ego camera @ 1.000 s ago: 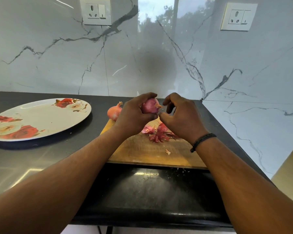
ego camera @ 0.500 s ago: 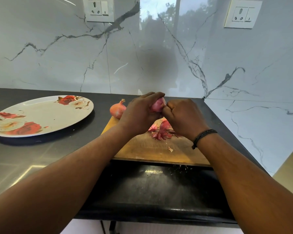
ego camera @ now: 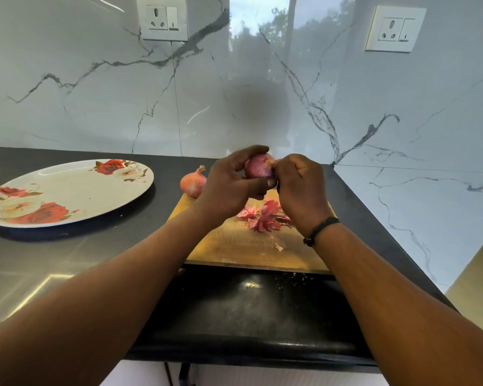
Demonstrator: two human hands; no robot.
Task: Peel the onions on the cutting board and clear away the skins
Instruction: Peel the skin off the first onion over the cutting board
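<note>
Onion [ego camera: 258,169] sits round and glossy purple in my left hand [ego camera: 229,188], fingers curled over its top and thumb under it, held above the wooden board [ego camera: 234,243]. My right hand [ego camera: 300,188] is clenched against its tip, pinching there; what it pinches is hidden. Papery red skins [ego camera: 264,215] lie crumpled on the board beneath, one pale flake [ego camera: 278,247] nearer me. A second onion [ego camera: 193,183], dull and unpeeled, rests at the board's far left corner. An oval, rose-printed plate [ego camera: 76,190] lies on the dark counter [ego camera: 95,252].
</note>
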